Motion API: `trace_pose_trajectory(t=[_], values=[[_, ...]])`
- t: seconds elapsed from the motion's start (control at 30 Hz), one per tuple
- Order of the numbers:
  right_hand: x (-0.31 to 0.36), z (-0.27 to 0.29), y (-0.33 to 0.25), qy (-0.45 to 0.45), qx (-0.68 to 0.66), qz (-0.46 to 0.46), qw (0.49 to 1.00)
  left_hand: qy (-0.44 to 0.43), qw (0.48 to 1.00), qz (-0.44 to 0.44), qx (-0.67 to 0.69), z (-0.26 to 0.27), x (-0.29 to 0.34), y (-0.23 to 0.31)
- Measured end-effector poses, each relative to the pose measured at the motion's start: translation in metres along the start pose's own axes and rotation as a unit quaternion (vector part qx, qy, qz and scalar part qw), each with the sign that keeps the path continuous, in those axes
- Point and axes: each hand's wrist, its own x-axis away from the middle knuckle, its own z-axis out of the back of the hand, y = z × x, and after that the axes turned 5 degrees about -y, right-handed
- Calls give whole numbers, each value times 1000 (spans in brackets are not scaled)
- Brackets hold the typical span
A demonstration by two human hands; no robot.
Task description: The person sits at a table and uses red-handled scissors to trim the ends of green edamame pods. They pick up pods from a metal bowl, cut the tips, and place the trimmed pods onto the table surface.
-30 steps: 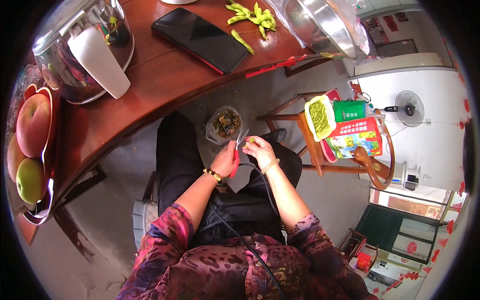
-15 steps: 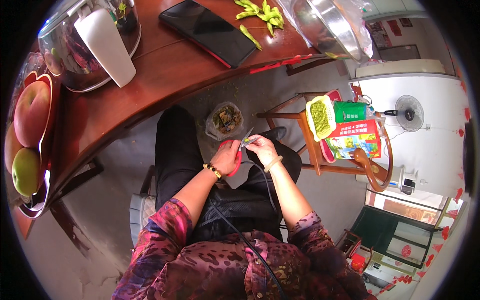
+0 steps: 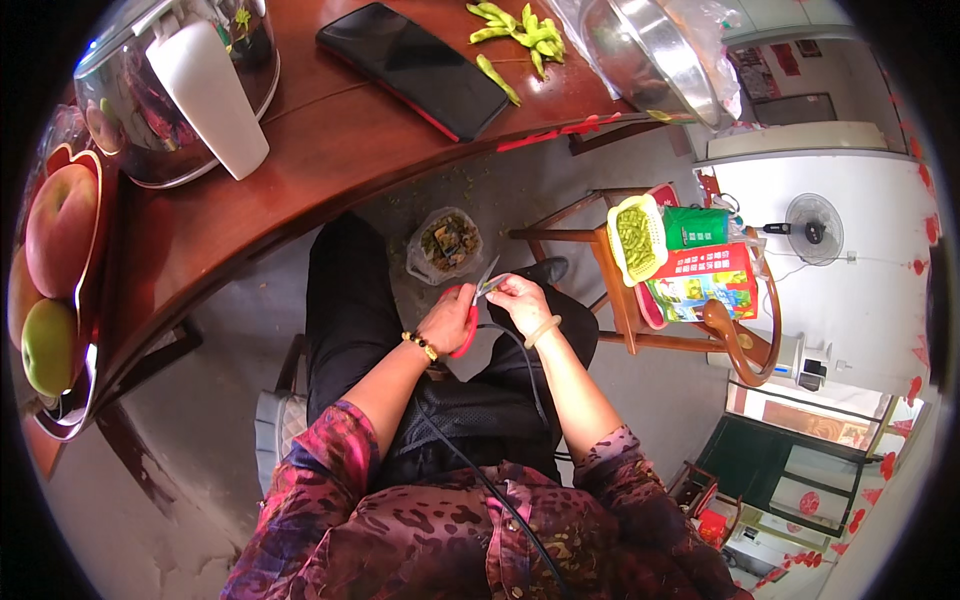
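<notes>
Above my lap, my left hand (image 3: 448, 318) is closed around the red handles of a pair of scissors (image 3: 487, 272). The blades point up and to the right, somewhat spread. Close against them, my right hand (image 3: 522, 302) pinches a small green bean pod (image 3: 491, 291), mostly hidden by the fingers and blades. Beyond my hands, a clear plastic bag (image 3: 416, 262) of scraps stands on the floor. More green pods (image 3: 540, 42) lie on the wooden table.
The table (image 3: 290, 140) carries a black phone (image 3: 420, 70), a kettle (image 3: 210, 95), a metal bowl (image 3: 712, 100) and a fruit tray (image 3: 100, 235). On the right, a wooden chair (image 3: 622, 300) holds a yellow basket (image 3: 657, 225) of pods and packages. A cable crosses my lap.
The scissor blades look spread wider than before, with one tip pointing higher. Both hands stay close together in nearly the same place. The whole view has shifted slightly.
</notes>
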Motion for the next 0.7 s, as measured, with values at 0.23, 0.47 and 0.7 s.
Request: trace_pose_trajectory(t=[0.23, 0.47, 0.7], values=[[-7, 10, 7, 7, 88, 20, 996, -66, 996, 45, -32, 6, 3, 4], [-1, 28, 3, 25, 193, 58, 979, -102, 991, 59, -56, 5, -1, 14], [11, 108, -2, 119, -204, -14, 972, -45, 995, 77, -47, 1, -2, 1]])
